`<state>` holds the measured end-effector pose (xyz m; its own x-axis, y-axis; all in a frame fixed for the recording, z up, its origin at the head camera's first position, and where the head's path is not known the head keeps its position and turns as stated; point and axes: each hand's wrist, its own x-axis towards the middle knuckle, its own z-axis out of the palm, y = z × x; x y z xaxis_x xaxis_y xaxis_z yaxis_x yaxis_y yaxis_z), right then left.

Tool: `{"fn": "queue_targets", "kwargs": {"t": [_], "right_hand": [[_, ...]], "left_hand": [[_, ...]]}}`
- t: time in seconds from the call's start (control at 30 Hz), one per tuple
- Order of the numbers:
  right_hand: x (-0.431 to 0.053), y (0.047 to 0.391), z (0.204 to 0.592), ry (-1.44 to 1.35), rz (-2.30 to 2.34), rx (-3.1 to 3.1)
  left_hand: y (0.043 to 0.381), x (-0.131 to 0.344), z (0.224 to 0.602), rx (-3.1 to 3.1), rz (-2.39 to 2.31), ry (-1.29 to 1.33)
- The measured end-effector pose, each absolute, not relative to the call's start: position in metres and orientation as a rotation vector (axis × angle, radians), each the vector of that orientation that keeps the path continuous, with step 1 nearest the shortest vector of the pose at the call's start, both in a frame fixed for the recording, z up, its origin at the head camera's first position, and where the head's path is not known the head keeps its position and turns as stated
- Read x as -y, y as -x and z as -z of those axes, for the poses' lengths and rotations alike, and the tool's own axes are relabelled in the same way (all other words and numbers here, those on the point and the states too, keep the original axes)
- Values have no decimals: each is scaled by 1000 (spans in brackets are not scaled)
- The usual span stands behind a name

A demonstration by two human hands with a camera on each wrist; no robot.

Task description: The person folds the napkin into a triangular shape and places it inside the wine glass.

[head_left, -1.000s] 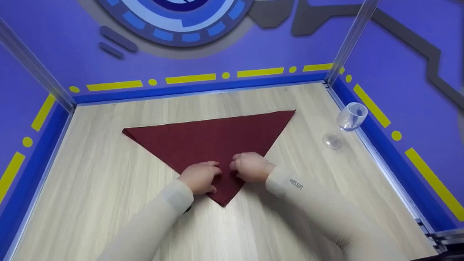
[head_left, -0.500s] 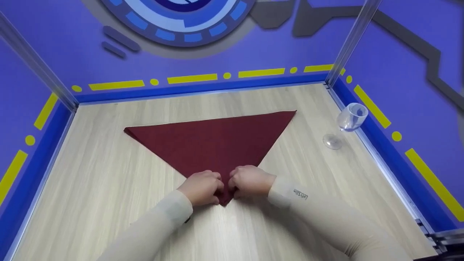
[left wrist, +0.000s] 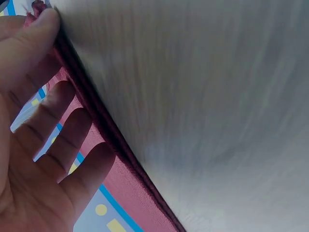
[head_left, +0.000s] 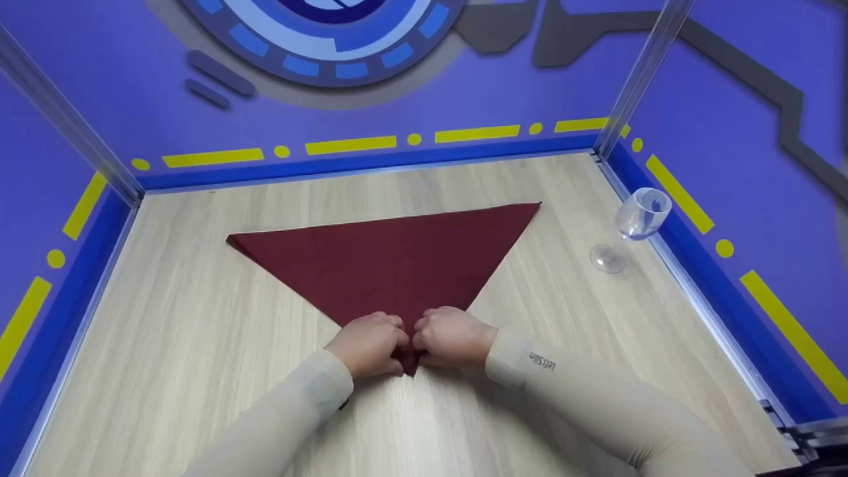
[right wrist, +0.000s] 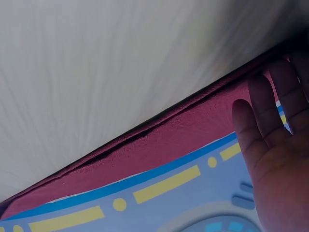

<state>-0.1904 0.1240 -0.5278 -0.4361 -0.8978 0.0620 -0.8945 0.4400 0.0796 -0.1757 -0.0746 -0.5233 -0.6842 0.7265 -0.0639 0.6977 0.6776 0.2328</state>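
A dark red cloth napkin (head_left: 391, 258), folded in layers into a triangle, lies on the wooden table with its long edge at the back and its point toward me. Both hands work at that near point. My left hand (head_left: 370, 344) pinches the cloth by the point between thumb and forefinger; in the left wrist view the other fingers (left wrist: 67, 130) spread along the folded edge. Opposite it, my right hand (head_left: 456, 336) has its fingertips curled onto the cloth, knuckles nearly meeting the left ones. Its thumb and forefinger are out of sight in the right wrist view.
A clear stemmed wine glass (head_left: 641, 215) stands upright at the right, near the side wall. Blue-purple panels (head_left: 371, 112) with yellow marks close in the table (head_left: 179, 318) at the back and both sides.
Both hands have slid down the napkin toward its near point and drawn closer together. The cloth around the point is now gathered between them. The wine glass has stayed put.
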Motion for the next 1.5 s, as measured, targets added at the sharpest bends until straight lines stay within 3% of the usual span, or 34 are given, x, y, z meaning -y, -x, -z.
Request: {"fn": "queue_targets", "kwargs": {"t": [0.47, 1.0, 1.5], "right_hand": [[-129, 201, 527, -1593, 31, 2675], [-136, 211, 522, -1585, -137, 2820], [-136, 207, 520, -1544, -191, 2919]], "left_hand": [[176, 71, 528, -2807, -251, -1181], [176, 70, 525, -2766, -275, -986], [175, 72, 522, -2769, -360, -1016]]}}
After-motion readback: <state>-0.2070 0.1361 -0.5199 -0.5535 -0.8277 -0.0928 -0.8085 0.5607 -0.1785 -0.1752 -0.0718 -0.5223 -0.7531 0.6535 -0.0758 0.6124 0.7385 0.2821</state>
